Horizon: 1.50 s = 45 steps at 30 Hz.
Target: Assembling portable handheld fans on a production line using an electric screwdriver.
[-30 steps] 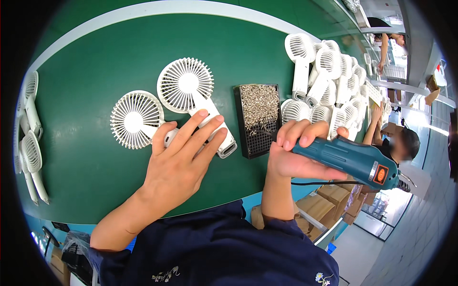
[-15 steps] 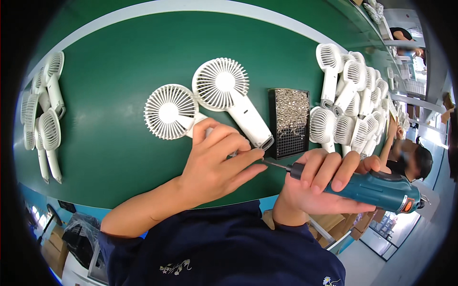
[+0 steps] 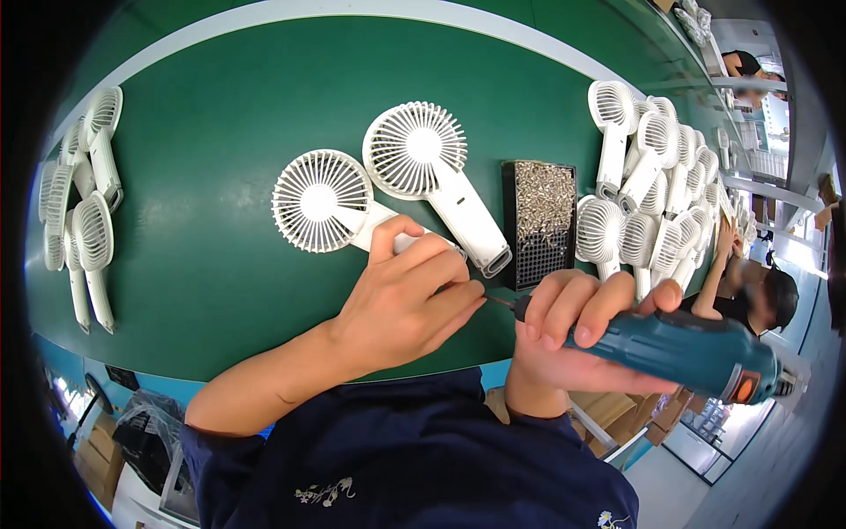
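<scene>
A person in a dark blue top with embroidered flowers works with bare hands at a green worktop (image 3: pixel 194 291), where two white handheld fans lie side by side. The left hand (image 3: pixel 401 304) bends over the handle of the smaller-looking near fan (image 3: pixel 319 201), its fingers (image 3: pixel 454 300) curled and drawn together; whether they pinch anything at the tips cannot be told. The right hand (image 3: pixel 586 339) is wrapped firmly around a teal electric screwdriver (image 3: pixel 687 353), its slim bit (image 3: pixel 500 301) pointing left and ending at the left fingertips; contact there cannot be made out.

The near fan lies ahead of the left hand, by far the closer of the two. Its long axis slants from the round head at upper left to the handle's end at lower right, which sits just beyond the left knuckles and up and to the left of the bit. The far fan (image 3: pixel 471 220) lies beyond it on a steeper slant, handle end near a black tray (image 3: pixel 520 271) of small metal screws (image 3: pixel 542 194).

More white fans flank the scene: a crowded group (image 3: pixel 656 137) at right, a smaller cluster (image 3: pixel 91 234) at left.
</scene>
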Tool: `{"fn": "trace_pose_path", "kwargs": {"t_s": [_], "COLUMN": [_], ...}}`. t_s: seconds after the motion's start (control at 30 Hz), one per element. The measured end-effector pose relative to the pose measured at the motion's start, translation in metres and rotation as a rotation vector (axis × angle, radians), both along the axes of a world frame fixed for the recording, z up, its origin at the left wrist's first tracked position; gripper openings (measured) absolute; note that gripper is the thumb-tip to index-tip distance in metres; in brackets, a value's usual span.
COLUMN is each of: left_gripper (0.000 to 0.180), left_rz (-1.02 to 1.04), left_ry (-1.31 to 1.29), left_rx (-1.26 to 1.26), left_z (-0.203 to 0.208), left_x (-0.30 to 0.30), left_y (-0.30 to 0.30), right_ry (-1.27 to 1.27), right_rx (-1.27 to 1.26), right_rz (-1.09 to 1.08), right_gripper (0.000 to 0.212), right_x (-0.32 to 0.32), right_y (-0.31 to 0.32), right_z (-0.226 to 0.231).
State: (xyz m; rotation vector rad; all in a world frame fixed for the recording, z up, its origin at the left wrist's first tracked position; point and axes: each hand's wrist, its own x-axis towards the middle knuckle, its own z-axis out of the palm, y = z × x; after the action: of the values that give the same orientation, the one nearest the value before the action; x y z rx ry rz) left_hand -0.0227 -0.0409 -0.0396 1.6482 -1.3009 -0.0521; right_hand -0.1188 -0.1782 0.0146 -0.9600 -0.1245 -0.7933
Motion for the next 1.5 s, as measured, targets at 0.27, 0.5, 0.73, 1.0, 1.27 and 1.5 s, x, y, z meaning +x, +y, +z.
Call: {"fn": "trace_pose_path", "kwargs": {"t_s": [0.27, 0.5, 0.73, 1.0, 1.27, 1.5], "left_gripper": [0.053, 0.046, 0.042, 0.038, 0.052, 0.049], "left_rz": [0.105, 0.105, 0.100, 0.098, 0.059, 0.018], "left_ry": [-0.138, -0.154, -0.158, -0.155, -0.080, -0.051], "left_rx": [0.332, 0.343, 0.332, 0.315, 0.361, 0.328], "left_z": [0.022, 0.015, 0.013, 0.014, 0.019, 0.027], "left_x": [0.008, 0.004, 0.005, 0.005, 0.008, 0.032], "left_y": [-0.003, -0.002, -0.002, -0.001, 0.002, 0.031], "right_ry": [-0.054, -0.059, -0.067, -0.060, -0.085, -0.092], "right_rx": [-0.202, -0.202, -0.157, -0.225, -0.192, -0.084], "right_rz": [0.015, 0.031, -0.010, 0.022, -0.063, -0.103], "right_gripper": [0.079, 0.081, 0.083, 0.081, 0.079, 0.071], "right_x": [0.005, 0.009, 0.013, 0.012, 0.010, 0.013], "right_y": [-0.016, -0.014, -0.011, -0.012, -0.007, 0.010], "right_z": [-0.003, -0.011, -0.019, -0.017, -0.012, -0.001]}}
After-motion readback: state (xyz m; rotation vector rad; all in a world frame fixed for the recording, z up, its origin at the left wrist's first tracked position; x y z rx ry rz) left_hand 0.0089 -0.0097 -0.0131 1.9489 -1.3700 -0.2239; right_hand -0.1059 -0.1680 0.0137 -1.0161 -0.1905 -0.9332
